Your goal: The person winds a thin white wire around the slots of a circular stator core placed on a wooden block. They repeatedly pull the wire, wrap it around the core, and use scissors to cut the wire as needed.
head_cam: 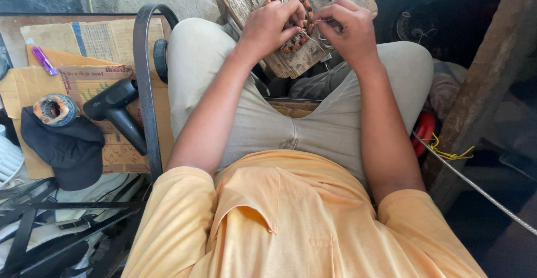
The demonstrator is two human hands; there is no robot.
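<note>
Copper coil ring lies on a wooden board propped across the knees, steadying it | left hand curled over the ring's left side, pressing it down | right hand just right, pinching thin wire taut.

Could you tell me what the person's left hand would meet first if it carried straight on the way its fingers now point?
The left hand points up and to the right in the picture; its fingers already rest on the copper-wound coil ring, so it meets that first, with the wooden board beneath, though depth is uncertain.
</note>
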